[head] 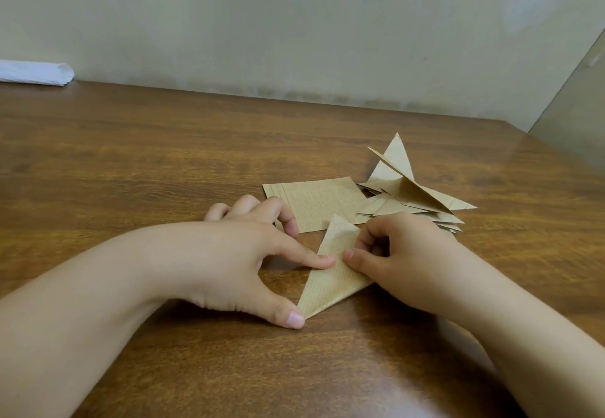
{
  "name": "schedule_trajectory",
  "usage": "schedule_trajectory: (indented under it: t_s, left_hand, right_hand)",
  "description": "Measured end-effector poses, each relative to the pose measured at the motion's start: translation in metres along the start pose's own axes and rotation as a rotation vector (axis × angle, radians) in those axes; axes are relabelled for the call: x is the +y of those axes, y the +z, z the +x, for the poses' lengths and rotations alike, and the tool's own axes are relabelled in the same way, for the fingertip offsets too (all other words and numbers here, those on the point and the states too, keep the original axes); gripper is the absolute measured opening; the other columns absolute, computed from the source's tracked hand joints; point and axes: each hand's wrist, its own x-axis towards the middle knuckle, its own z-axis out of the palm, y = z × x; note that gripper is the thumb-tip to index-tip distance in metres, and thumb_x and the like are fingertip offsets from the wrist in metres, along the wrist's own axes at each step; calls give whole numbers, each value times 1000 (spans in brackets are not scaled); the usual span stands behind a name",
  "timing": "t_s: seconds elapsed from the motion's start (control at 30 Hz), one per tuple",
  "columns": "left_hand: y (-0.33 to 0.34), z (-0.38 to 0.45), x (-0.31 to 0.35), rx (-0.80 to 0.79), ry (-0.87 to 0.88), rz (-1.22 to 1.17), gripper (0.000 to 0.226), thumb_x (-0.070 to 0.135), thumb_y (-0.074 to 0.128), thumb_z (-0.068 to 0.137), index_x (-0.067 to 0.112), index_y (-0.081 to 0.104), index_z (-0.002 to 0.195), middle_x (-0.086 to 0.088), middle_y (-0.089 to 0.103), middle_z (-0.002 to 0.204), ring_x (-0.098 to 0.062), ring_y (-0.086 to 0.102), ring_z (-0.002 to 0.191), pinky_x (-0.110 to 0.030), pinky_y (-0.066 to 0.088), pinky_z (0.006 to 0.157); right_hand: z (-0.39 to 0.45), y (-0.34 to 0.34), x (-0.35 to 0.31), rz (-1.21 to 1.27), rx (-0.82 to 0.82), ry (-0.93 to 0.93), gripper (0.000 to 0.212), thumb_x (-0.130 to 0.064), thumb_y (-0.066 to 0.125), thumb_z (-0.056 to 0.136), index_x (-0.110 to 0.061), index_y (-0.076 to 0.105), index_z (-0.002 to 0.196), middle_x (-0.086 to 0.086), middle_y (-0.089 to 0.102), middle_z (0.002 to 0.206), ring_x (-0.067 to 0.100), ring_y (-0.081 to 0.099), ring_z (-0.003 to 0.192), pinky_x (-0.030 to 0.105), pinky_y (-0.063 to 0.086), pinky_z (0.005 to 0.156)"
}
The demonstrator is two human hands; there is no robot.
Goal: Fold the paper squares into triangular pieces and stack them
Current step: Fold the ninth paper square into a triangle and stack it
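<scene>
Left hand (242, 254) spread, forefinger and thumb pressing; right hand (402, 257) curled, pinching

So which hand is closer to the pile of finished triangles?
Right. The right hand lies just in front of the pile of triangles, pinching the triangle being folded; the left hand rests across that piece, farther away.

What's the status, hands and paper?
Left hand presses triangle flat; right hand pinches its edge. Stack and unfolded square behind. Nothing blocking.
</scene>
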Motion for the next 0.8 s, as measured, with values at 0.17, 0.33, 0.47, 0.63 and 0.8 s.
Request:
schedule_trajectory:
  t_s: [0.17, 0.33, 0.47, 0.63, 0.8]
  left_hand:
    - [1, 2, 0, 0, -9, -3, 56, 68, 62, 68, 83, 28, 110, 31, 15, 111, -2, 15, 104, -19, 18, 85]
    - [-1, 2, 0, -5, 6, 21, 47, 69, 61, 69, 82, 31, 103, 30, 16, 109, 2, 15, 92, -10, 18, 75]
    - [0, 2, 0, -4, -6, 24, 35, 70, 63, 66, 75, 39, 91, 29, 17, 109, -3, 16, 100, -17, 22, 76]
    - [0, 3, 0, 12, 20, 44, 50, 69, 62, 67, 79, 34, 108, 29, 18, 108, 1, 15, 91, -16, 20, 80]
    - [-1, 2, 1, 17, 11, 48, 56, 69, 62, 66, 80, 30, 111, 31, 16, 105, 2, 15, 89, -6, 13, 75]
  right_hand:
    - [0, 1, -1, -20, 17, -20, 18, -46, 58, 87, -29, 59, 80, -11, 56, 76, 3, 51, 68, 19, 35, 56]
    - [-17, 1, -3, -135, 249, -310, 14, -53, 51, 84, -40, 54, 89, -22, 48, 92, 4, 42, 93, 29, 29, 87]
    - [-34, 16, -18, -151, 206, -581, 19, -40, 45, 77, -35, 63, 75, -18, 57, 73, 7, 53, 73, 30, 43, 68]
    - [-49, 34, -12, -216, 237, -682, 31, -30, 45, 84, -22, 74, 90, -6, 66, 86, 16, 63, 79, 32, 51, 72]
    - [-61, 33, 1, -190, 198, -691, 38, -32, 47, 85, -20, 72, 111, -5, 65, 101, 12, 60, 93, 22, 44, 85]
